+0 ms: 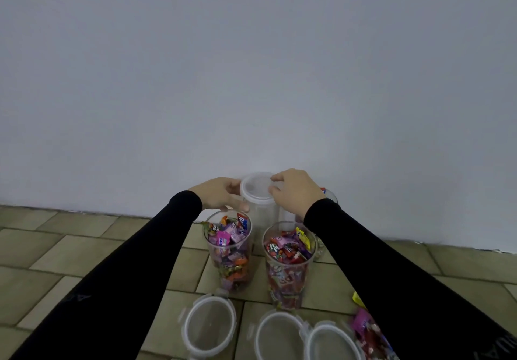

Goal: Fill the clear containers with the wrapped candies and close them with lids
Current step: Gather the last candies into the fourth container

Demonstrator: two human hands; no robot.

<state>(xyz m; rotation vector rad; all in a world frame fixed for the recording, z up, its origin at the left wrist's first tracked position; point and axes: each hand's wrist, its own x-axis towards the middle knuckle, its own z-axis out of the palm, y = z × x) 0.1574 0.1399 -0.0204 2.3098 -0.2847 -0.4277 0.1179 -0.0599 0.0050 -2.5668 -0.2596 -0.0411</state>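
Observation:
A tall clear container (261, 214) stands near the wall with a clear lid (256, 187) on top; it looks empty. My left hand (221, 196) grips the lid's left edge and the container's side. My right hand (293, 192) curls over the lid's right edge. In front stand two open clear containers full of wrapped candies, one on the left (229, 250) and one on the right (289, 261). Three loose lids lie at the near edge: left (209, 326), middle (279, 337), right (333, 343).
Loose wrapped candies (366, 329) lie on the tiled floor (84, 248) at the right, partly under my right sleeve. Another clear container (330, 196) peeks out behind my right wrist. A plain white wall (251, 80) rises just behind the containers.

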